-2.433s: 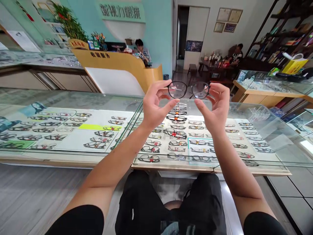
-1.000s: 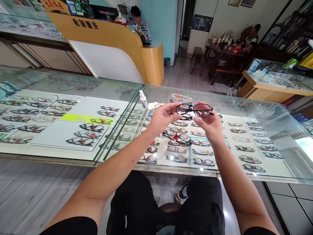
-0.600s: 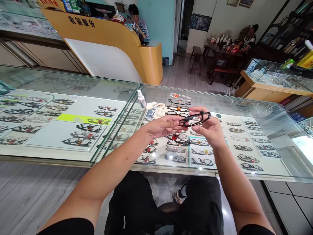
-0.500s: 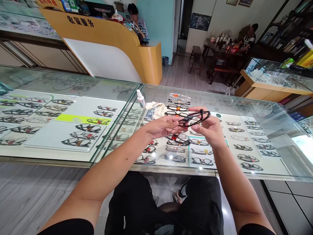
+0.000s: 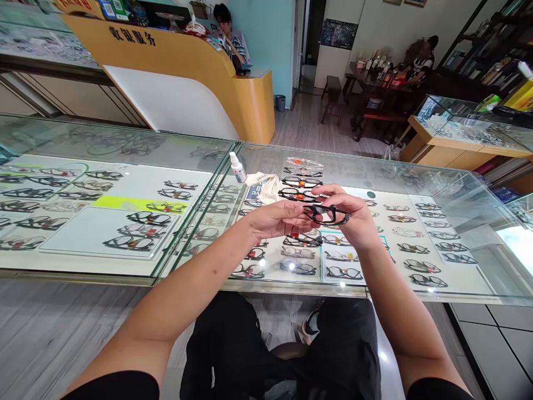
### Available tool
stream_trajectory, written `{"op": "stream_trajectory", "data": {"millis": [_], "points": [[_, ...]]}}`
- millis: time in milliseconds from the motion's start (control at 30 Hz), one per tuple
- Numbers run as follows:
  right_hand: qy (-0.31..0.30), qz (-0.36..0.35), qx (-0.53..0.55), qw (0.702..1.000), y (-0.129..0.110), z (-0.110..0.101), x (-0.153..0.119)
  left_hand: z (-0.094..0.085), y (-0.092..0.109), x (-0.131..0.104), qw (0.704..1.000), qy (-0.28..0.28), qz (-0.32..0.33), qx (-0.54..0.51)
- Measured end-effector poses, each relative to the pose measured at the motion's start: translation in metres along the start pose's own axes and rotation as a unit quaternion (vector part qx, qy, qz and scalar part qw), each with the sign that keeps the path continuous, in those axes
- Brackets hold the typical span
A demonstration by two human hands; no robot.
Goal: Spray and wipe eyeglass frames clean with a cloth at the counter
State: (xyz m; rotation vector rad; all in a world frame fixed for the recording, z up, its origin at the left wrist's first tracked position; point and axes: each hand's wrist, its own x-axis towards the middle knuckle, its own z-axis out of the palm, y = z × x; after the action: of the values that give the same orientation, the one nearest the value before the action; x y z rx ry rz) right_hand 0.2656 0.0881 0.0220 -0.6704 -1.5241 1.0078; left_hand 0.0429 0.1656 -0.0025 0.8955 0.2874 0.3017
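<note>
A pair of black-framed eyeglasses is held up between my hands, above the glass counter. My left hand pinches its left end between thumb and fingers. At its right end, my right hand is curled around the frame, with the index finger above it; the thumb is partly hidden. Beyond my hands, a cream cloth with a blue printed patch lies crumpled on the counter. A small white spray bottle stands to the left of that cloth.
Under the glass of the display counter lie several rows of eyeglasses. A second glass case adjoins it on the left. A wooden cashier desk with a seated person stands behind; another person sits at the dark table.
The eyeglasses have turned and come down slightly, their front now nearly level. My right hand has shifted a little left, and its fingers have moved over the frame.
</note>
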Motion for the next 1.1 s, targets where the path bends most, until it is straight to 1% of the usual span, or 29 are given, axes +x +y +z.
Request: {"op": "stream_trajectory", "data": {"millis": [67, 100, 133, 167, 200, 233, 267, 300, 333, 400, 500, 600, 667, 733, 867, 1000, 1100], "points": [[0.024, 0.012, 0.0, 1.0, 0.002, -0.001, 0.001, 0.003, 0.003, -0.001, 0.999, 0.035, 0.002, 0.007], [0.045, 0.013, -0.006, 0.999, 0.003, -0.003, 0.001, 0.004, 0.005, -0.001, 0.998, 0.064, 0.007, 0.02], [0.073, 0.008, -0.02, 0.997, 0.004, -0.005, 0.002, 0.004, 0.008, -0.002, 0.994, 0.104, 0.019, 0.039], [0.102, 0.0, -0.043, 0.994, 0.004, -0.006, 0.003, 0.004, 0.012, -0.003, 0.985, 0.157, 0.041, 0.064], [0.13, -0.011, -0.077, 0.988, 0.004, -0.008, 0.003, 0.003, 0.015, -0.003, 0.968, 0.219, 0.076, 0.093], [0.148, -0.02, -0.124, 0.981, 0.005, -0.009, 0.004, 0.001, 0.019, -0.004, 0.943, 0.283, 0.12, 0.124], [0.156, -0.027, -0.179, 0.971, 0.005, -0.01, 0.005, -0.001, 0.022, -0.004, 0.912, 0.343, 0.167, 0.154], [0.156, -0.031, -0.237, 0.959, 0.007, -0.01, 0.005, -0.004, 0.024, -0.004, 0.878, 0.39, 0.21, 0.182], [0.147, -0.033, -0.293, 0.944, 0.009, -0.009, 0.005, -0.008, 0.027, -0.003, 0.848, 0.423, 0.241, 0.208], [0.122, -0.025, -0.39, 0.912, 0.018, -0.005, 0.005, -0.017, 0.029, -0.002, 0.804, 0.461, 0.271, 0.26], [0.075, 0.007, -0.491, 0.868, 0.036, 0.002, 0.004, -0.033, 0.027, -0.001, 0.758, 0.482, 0.256, 0.357], [0.028, 0.044, -0.557, 0.829, 0.051, 0.008, 0.003, -0.049, 0.022, 0.0, 0.721, 0.475, 0.197, 0.465], [0.004, 0.063, -0.577, 0.814, 0.057, 0.009, 0.003, -0.057, 0.02, 0.0, 0.698, 0.465, 0.148, 0.525], [-0.013, 0.08, -0.582, 0.809, 0.059, 0.009, 0.004, -0.061, 0.018, 0.0, 0.677, 0.454, 0.109, 0.569], [-0.03, 0.103, -0.579, 0.808, 0.06, 0.009, 0.007, -0.06, 0.02, 0.0, 0.645, 0.449, 0.066, 0.615], [-0.035, 0.111, -0.581, 0.806, 0.065, 0.009, 0.009, -0.058, 0.021, 0.0, 0.638, 0.459, 0.014, 0.618], [-0.04, 0.106, -0.581, 0.806, 0.069, 0.01, 0.008, -0.061, 0.02, 0.001, 0.632, 0.469, -0.018, 0.617]]}}
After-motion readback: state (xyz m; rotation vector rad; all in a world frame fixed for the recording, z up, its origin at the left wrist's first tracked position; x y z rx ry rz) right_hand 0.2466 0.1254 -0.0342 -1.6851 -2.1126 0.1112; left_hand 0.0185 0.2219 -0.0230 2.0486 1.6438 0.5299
